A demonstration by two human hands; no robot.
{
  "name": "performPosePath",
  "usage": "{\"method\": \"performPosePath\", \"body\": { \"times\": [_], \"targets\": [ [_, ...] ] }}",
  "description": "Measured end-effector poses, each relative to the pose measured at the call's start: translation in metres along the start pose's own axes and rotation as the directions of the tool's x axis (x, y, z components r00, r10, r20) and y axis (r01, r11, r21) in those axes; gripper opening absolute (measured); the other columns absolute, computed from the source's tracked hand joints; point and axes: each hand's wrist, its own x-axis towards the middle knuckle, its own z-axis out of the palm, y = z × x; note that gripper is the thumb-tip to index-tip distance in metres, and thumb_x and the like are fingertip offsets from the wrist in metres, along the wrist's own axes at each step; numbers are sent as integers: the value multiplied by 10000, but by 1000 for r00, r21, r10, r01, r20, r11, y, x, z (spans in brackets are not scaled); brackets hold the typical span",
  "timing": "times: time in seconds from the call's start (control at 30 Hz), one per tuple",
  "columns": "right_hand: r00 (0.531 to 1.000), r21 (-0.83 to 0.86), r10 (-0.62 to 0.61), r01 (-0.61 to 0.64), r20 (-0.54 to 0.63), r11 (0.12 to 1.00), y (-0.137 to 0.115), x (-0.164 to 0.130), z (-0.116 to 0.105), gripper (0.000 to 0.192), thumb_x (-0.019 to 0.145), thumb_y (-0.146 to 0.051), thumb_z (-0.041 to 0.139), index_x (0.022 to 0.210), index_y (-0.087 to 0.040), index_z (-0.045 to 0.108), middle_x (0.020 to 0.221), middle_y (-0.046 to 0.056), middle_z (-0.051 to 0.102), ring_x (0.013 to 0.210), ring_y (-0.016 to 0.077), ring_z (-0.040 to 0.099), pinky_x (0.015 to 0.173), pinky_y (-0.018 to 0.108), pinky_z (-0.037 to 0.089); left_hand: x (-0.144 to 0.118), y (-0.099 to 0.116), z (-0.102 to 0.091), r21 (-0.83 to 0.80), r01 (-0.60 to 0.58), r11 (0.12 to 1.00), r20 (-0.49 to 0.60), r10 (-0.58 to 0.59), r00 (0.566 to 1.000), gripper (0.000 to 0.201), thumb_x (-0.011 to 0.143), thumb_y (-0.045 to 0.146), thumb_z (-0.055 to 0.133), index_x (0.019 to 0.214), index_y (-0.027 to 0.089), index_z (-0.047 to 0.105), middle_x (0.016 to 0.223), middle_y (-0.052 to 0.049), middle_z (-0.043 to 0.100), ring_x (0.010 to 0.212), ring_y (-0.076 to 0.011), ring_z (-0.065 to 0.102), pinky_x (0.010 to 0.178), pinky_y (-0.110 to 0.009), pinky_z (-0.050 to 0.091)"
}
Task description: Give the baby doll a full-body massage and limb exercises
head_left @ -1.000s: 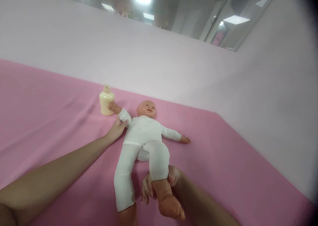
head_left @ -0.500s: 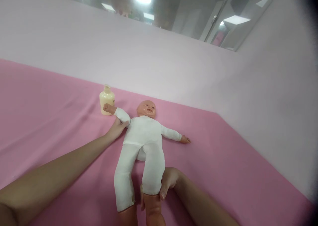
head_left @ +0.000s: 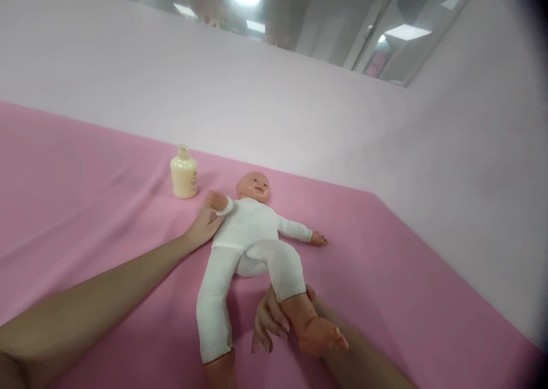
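A baby doll [head_left: 246,223] in a white cloth suit lies on its back, head away from me. My left hand [head_left: 205,225] grips its arm on the left side, which is bent so that the doll's hand points up towards me. Under the doll's leg on the right side [head_left: 295,300], my right hand [head_left: 274,315] holds it near the knee. Its thumb side shows right of the leg, and its fingers come out loosely curled on the left. This leg is raised and swung out to the right. The doll's other leg [head_left: 216,309] lies straight.
A cream pump bottle [head_left: 184,175] stands left of the doll's head. Pink cloth [head_left: 107,218], slightly creased at left, covers the surface. Behind it rises a pale wall [head_left: 214,98] with a glass pane [head_left: 325,24] above, and another wall [head_left: 483,166] stands at right.
The doll's left-side arm has folded inward, away from the bottle. Its right-side leg has been lifted and turned outward to the right, with my right hand moving underneath it.
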Motion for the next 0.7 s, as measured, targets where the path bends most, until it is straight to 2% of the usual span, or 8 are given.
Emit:
{"method": "performPosePath", "body": {
  "times": [0.03, 0.07, 0.13, 0.2, 0.23, 0.27, 0.33, 0.7],
  "targets": [
    [997, 47, -65, 63, 31, 997, -1, 2, 1, 699, 540, -884, 610, 650, -194, 612, 600, 16, 556, 708, 211, 624, 794, 459, 535, -1, 1, -1, 41, -71, 997, 23, 70, 997, 356, 920, 368, 492, 1213, 186, 580, 1229, -113, 616, 1194, -278, 533, 1089, -482, 374],
    [993, 87, -120, 119, 7, 989, -3, 5, 2, 677, 592, -867, 592, 659, -193, 606, 614, 10, 547, 708, 201, 612, 800, 446, 528, -1, 1, -1, 83, -131, 988, 43, 128, 991, 374, 921, 349, 494, 1256, 199, 566, 1276, -113, 594, 1225, -276, 513, 1106, -484, 353],
    [951, 123, -158, 195, -265, 973, -10, 11, 6, 636, 717, -818, 530, 684, -186, 586, 665, 3, 531, 720, 180, 586, 822, 415, 510, -4, 1, -3, 175, -220, 960, 94, 207, 974, 415, 916, 294, 499, 1323, 228, 542, 1354, -109, 540, 1284, -273, 460, 1131, -486, 319],
    [827, 166, -90, 216, -556, 962, -20, 15, 11, 586, 808, -748, 489, 709, -175, 567, 717, -2, 518, 736, 160, 560, 830, 373, 493, -6, 1, -4, 258, -270, 927, 169, 232, 958, 453, 906, 214, 475, 1353, 259, 540, 1401, -98, 492, 1328, -271, 406, 1138, -485, 307],
    [768, 198, -43, 218, -639, 956, -24, 16, 13, 573, 826, -729, 482, 710, -173, 555, 726, -5, 509, 739, 154, 548, 822, 352, 484, -7, 1, -4, 293, -285, 913, 198, 233, 952, 480, 897, 172, 454, 1359, 269, 543, 1413, -93, 474, 1340, -271, 387, 1138, -486, 306],
    [722, 221, -9, 224, -692, 949, -27, 17, 15, 570, 830, -726, 478, 702, -174, 540, 722, -10, 497, 732, 149, 534, 807, 337, 476, -8, 2, -5, 322, -296, 899, 219, 233, 947, 511, 884, 134, 433, 1361, 276, 548, 1416, -89, 465, 1343, -272, 377, 1136, -488, 309],
    [676, 239, 30, 218, -736, 946, -31, 17, 16, 584, 819, -748, 472, 682, -181, 510, 703, -15, 473, 716, 152, 515, 779, 324, 462, -9, 3, -5, 364, -307, 879, 242, 229, 943, 567, 855, 83, 408, 1366, 284, 550, 1413, -84, 461, 1340, -273, 372, 1133, -495, 310],
    [688, 169, 25, 142, -725, 975, -29, 18, 16, 562, 819, -723, 496, 681, -179, 530, 690, -11, 467, 711, 160, 493, 808, 335, 411, -8, 6, -5, 364, -296, 883, 247, 215, 945, 567, 843, 91, 426, 1365, 276, 553, 1412, -92, 464, 1333, -278, 381, 1132, -487, 309]
  ]
}}
